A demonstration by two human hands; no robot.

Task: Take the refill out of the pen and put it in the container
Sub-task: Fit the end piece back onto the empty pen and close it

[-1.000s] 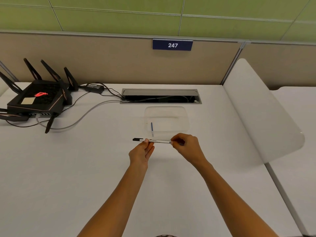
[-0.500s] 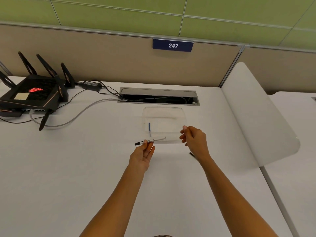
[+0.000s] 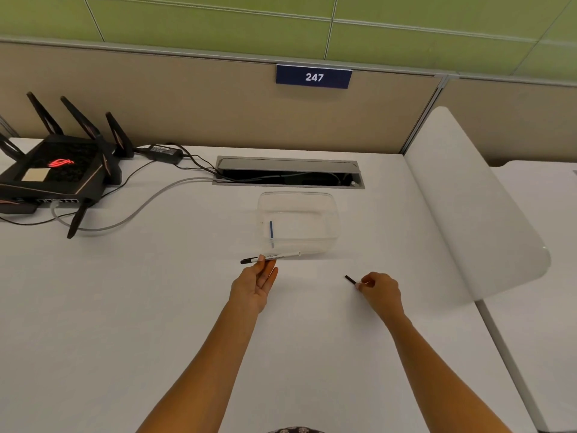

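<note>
Our left hand (image 3: 255, 284) pinches the white pen barrel with black cap (image 3: 270, 257) just at six o'clock of the clear plastic container (image 3: 298, 223), while our right hand (image 3: 379, 290), at three o'clock, grips a small black end piece (image 3: 350, 279)

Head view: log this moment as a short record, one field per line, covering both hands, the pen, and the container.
left hand: pinches the pen, held level above the table
pen: white barrel, black end pointing left
right hand: holds a small black piece at its fingertips, low over the table
container: clear, open, beyond the hands
container contents: one thin blue stick
pen to container: just in front of its near wall
</note>
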